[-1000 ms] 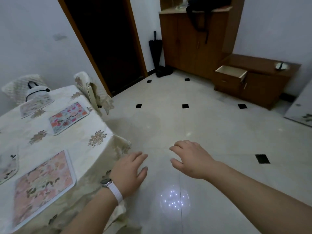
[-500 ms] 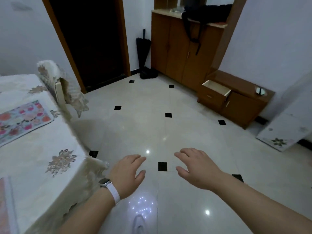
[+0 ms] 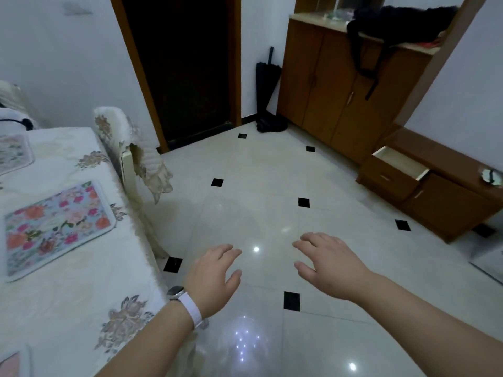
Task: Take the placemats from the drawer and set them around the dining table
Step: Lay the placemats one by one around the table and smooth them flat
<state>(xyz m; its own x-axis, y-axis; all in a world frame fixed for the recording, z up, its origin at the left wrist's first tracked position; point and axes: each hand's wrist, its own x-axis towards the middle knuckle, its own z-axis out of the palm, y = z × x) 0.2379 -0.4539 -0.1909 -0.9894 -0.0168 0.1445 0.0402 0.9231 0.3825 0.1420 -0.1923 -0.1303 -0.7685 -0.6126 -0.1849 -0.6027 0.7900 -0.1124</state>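
The dining table [image 3: 81,295] with a cream flowered cloth fills the left. A bright floral placemat [image 3: 54,227] lies flat on it. A paler placemat [image 3: 13,153] lies at the far left edge, and a corner of a third placemat [image 3: 13,363] shows at the bottom left. Across the room a low brown cabinet has its drawer [image 3: 400,165] pulled open. My left hand [image 3: 215,276], with a white watch on the wrist, and my right hand [image 3: 329,265] hover over the floor with relaxed fingers, holding nothing.
A cloth-covered chair [image 3: 133,164] stands at the table's far corner. A tall brown cupboard [image 3: 345,88] with a black bag on top lines the back wall, next to a black umbrella [image 3: 266,85] and a dark doorway [image 3: 185,63]. Glossy tiled floor [image 3: 258,200] lies between.
The view has swung and shifted along the table toward the cabinet. Both hands stay empty and spread in front of me.
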